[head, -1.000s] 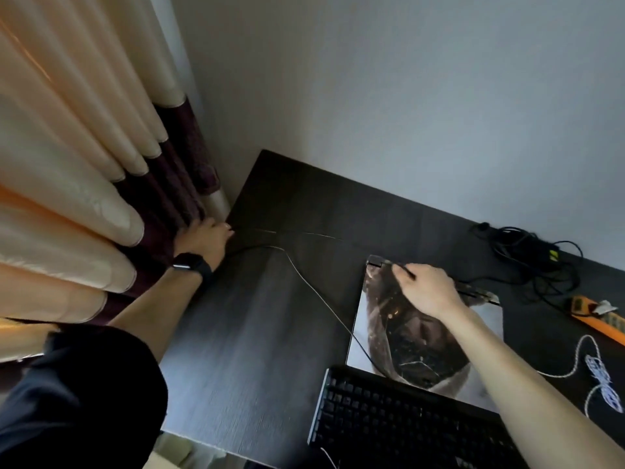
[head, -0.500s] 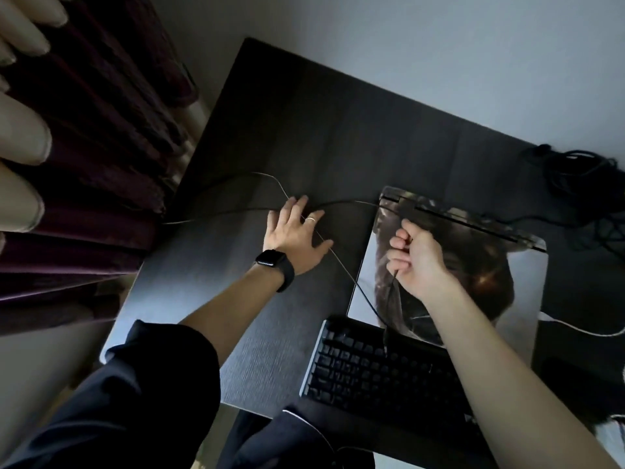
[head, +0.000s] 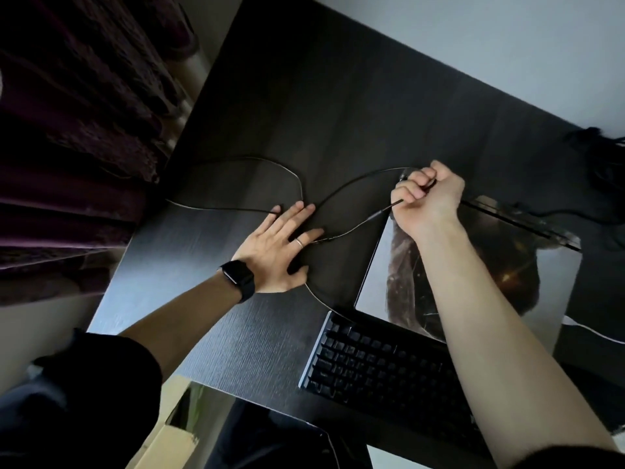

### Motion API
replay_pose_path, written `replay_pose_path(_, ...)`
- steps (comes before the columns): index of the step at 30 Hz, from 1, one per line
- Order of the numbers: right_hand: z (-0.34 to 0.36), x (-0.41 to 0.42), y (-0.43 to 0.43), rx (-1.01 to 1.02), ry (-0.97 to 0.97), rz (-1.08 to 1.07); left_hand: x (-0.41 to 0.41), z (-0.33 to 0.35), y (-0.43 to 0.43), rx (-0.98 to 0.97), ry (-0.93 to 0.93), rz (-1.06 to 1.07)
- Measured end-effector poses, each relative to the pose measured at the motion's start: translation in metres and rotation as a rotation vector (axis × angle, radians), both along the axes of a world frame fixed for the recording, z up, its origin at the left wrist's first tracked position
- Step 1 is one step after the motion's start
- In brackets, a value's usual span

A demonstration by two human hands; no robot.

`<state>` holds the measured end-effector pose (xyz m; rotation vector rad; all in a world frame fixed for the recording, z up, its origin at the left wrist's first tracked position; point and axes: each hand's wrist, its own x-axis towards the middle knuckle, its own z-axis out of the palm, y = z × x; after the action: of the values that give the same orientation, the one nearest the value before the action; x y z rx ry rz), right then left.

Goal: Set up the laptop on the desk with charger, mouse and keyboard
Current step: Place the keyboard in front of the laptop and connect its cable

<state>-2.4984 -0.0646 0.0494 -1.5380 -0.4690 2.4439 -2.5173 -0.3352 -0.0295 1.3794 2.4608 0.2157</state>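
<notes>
A closed laptop (head: 554,282) with a printed picture on its lid lies on the dark desk (head: 338,106). In front of it sits a black keyboard (head: 382,374). A thin black cable (head: 341,191) loops across the desk to the left of the laptop. My right hand (head: 426,201) grips this cable in a fist at the laptop's far left corner. My left hand (head: 280,248), wearing a watch and a ring, lies flat with straight fingers on the desk, pressing on the cable loops.
Dark purple curtains (head: 74,137) hang along the desk's left edge. A tangle of black cords (head: 605,154) lies at the far right by the wall. A white cable (head: 595,333) runs to the right of the laptop. A cardboard box (head: 165,438) stands below the desk's front edge.
My left hand came from the curtain edge to the desk and now lies flat on the cable. My right hand closed on the cable and moved up to the laptop's corner.
</notes>
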Motion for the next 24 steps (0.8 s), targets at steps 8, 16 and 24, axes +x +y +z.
replay_pose_path(8,0.002,-0.017,-0.004,0.307,-0.067,-0.053,-0.072,0.000,0.054,0.054,0.048,0.090)
replay_pose_path(16,0.021,-0.044,0.009,0.342,-0.127,-0.166,-0.072,0.034,0.087,0.216,0.075,0.059)
replay_pose_path(24,0.018,-0.051,0.018,0.225,-0.134,-0.166,-0.061,0.021,0.058,0.332,0.237,-0.131)
